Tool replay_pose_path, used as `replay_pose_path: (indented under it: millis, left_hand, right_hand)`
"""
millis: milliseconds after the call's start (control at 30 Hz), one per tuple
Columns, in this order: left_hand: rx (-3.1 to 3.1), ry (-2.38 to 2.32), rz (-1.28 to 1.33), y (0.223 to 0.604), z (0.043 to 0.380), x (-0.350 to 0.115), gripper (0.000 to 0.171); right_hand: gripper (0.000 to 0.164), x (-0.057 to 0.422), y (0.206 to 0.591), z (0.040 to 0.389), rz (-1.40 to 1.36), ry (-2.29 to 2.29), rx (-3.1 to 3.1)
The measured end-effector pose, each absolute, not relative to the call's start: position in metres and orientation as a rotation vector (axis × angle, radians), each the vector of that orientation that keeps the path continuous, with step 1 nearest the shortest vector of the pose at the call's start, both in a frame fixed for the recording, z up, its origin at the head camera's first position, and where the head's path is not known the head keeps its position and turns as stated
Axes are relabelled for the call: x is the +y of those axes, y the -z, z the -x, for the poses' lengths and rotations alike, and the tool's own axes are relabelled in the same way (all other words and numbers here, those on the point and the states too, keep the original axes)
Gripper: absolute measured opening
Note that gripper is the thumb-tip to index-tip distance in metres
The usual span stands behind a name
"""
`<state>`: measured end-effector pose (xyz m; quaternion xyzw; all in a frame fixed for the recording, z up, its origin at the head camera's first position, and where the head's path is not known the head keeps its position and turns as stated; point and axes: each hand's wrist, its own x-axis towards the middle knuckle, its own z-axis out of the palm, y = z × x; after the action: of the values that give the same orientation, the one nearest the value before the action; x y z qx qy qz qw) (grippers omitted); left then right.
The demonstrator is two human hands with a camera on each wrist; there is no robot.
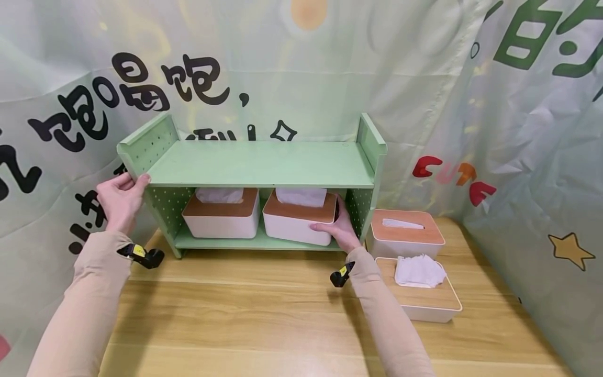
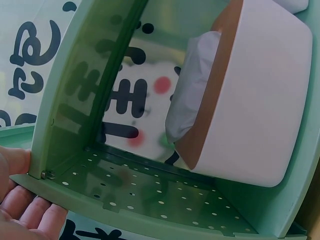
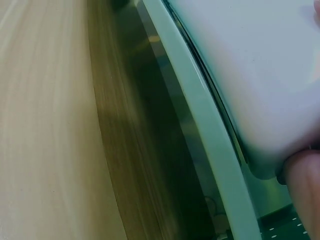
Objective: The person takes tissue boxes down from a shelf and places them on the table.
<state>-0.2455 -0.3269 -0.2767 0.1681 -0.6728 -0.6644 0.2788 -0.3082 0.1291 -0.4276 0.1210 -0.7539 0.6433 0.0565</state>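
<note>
A light green two-tier shelf (image 1: pixel 264 163) stands against the cloth backdrop. My left hand (image 1: pixel 120 203) grips its left side panel, thumb in front and fingers behind; the left wrist view shows the fingers (image 2: pixel 32 207) around the panel's edge. On the lower tier, my right hand (image 1: pixel 343 226) holds a white tissue box (image 1: pixel 296 226) with a brown lid by its right end, thumb across the front. That box sits slightly askew, its right end toward me. To its left is a similar tissue box (image 1: pixel 221 226), tissue sticking out of its lid.
Right of the shelf, a tissue box with a reddish-brown lid (image 1: pixel 407 233) stands on the wooden table (image 1: pixel 245 319). In front of it is another box with a lighter wood lid (image 1: pixel 419 296) and crumpled tissue. Printed cloth (image 1: pixel 532 173) hangs behind and along the right side.
</note>
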Motion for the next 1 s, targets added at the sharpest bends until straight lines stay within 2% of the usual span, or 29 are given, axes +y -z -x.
replay_pose_path:
  millis: [1000]
  left_hand:
    - [-1.824,1.780,-0.474,0.276,0.244,-0.326,0.052]
  right_hand:
    - [0.121,0.135,0.422,0.283,-0.438,-1.999,-2.244]
